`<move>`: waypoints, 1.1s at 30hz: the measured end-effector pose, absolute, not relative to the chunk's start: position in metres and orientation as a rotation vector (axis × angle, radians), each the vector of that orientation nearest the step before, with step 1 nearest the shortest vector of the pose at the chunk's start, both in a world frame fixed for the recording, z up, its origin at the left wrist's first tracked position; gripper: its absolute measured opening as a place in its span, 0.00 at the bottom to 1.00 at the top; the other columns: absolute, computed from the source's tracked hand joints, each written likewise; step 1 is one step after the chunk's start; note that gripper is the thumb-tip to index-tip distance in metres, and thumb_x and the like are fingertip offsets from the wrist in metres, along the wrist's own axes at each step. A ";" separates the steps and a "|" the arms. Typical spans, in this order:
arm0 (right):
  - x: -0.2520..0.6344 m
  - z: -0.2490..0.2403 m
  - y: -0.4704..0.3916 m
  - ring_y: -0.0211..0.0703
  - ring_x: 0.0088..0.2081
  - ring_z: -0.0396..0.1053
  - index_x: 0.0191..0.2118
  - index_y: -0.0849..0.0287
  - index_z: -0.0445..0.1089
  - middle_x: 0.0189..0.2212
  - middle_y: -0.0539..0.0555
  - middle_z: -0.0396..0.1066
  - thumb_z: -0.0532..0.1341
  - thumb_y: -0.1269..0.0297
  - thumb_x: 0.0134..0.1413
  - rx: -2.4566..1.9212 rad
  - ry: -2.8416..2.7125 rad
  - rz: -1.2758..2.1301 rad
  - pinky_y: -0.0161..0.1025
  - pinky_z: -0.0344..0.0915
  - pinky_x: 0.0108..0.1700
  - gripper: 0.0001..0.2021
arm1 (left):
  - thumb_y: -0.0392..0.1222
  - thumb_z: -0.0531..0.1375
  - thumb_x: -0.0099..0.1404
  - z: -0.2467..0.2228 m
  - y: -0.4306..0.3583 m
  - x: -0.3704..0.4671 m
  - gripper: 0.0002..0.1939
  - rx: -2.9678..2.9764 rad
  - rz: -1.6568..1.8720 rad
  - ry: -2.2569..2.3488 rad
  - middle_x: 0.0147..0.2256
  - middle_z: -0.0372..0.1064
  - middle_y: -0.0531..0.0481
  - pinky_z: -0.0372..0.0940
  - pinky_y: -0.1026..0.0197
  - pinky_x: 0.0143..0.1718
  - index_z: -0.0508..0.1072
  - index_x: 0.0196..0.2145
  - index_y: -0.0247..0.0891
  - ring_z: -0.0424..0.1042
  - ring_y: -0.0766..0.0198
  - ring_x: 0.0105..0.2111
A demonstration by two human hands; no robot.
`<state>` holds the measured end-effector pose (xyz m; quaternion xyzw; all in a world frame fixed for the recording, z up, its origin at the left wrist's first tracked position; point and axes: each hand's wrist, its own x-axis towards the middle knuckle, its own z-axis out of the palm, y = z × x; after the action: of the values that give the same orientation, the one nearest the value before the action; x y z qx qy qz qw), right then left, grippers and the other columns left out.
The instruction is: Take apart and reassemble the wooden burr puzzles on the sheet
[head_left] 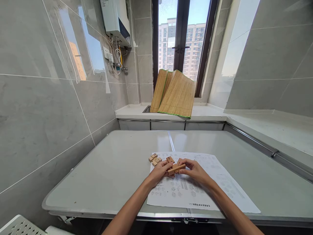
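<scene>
My left hand [161, 171] and my right hand [193, 168] meet over a printed sheet [168, 195] on the table. Between them they grip notched wooden puzzle blocks [176, 169], with one long bar lying across the front. Another block end [170, 159] sticks up behind the left fingers. The left hand has its thumb on the bar's left part, while the right fingers and thumb pinch its right end. Just beyond the left hand, several loose wooden pieces [156, 161] rest at the sheet's upper left corner. My fingers partly hide how the held pieces fit together.
The grey folding table [97, 182] has a metal seam [171, 142] down its middle. Behind it, a bamboo mat [177, 94] leans on the white counter [207, 111] by the window. A white perforated chair [22, 227] stands at lower left. Tiled walls enclose both sides.
</scene>
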<state>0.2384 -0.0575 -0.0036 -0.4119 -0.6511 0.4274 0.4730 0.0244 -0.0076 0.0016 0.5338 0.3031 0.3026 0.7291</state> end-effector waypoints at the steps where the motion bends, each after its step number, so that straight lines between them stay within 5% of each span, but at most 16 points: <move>1: 0.239 -0.004 -0.057 0.50 0.42 0.71 0.38 0.56 0.76 0.36 0.53 0.75 0.73 0.52 0.51 -0.990 -1.586 1.063 0.45 0.64 0.50 0.15 | 0.54 0.69 0.61 0.003 -0.008 0.024 0.20 1.167 0.670 0.673 0.34 0.77 0.46 0.72 0.61 0.35 0.75 0.39 0.34 0.76 0.62 0.31; 7: 0.238 0.001 -0.060 0.43 0.35 0.68 0.43 0.57 0.79 0.34 0.52 0.71 0.65 0.49 0.61 -0.867 -1.617 1.178 0.43 0.66 0.45 0.15 | 0.57 0.67 0.61 0.006 -0.007 0.024 0.21 1.160 0.646 0.649 0.28 0.72 0.49 0.65 0.63 0.25 0.72 0.32 0.34 0.68 0.67 0.22; 14: 0.244 -0.008 -0.056 0.40 0.29 0.70 0.43 0.56 0.80 0.33 0.50 0.74 0.69 0.52 0.57 -0.880 -1.551 1.266 0.42 0.68 0.41 0.14 | 0.59 0.66 0.61 -0.003 -0.004 0.026 0.22 1.201 0.707 0.695 0.27 0.68 0.54 0.60 0.66 0.30 0.71 0.31 0.36 0.65 0.68 0.27; 23: 0.246 -0.011 -0.055 0.35 0.21 0.68 0.41 0.58 0.81 0.32 0.51 0.76 0.70 0.50 0.56 -0.901 -1.571 1.322 0.42 0.69 0.39 0.16 | 0.63 0.61 0.63 0.000 -0.007 0.028 0.24 1.275 0.713 0.691 0.19 0.52 0.61 0.51 0.64 0.26 0.67 0.28 0.38 0.50 0.70 0.21; 33: 0.241 -0.009 -0.055 0.34 0.21 0.66 0.42 0.57 0.82 0.33 0.51 0.75 0.72 0.51 0.53 -0.935 -1.567 1.272 0.37 0.66 0.28 0.16 | 0.67 0.61 0.60 0.001 -0.005 0.029 0.28 1.335 0.810 0.734 0.20 0.55 0.60 0.47 0.63 0.25 0.65 0.25 0.38 0.50 0.70 0.21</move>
<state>0.2411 -0.0549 -0.0089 -0.3769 -0.6317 0.5127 0.4428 0.0286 -0.0052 0.0006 0.5877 0.3229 0.3565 0.6506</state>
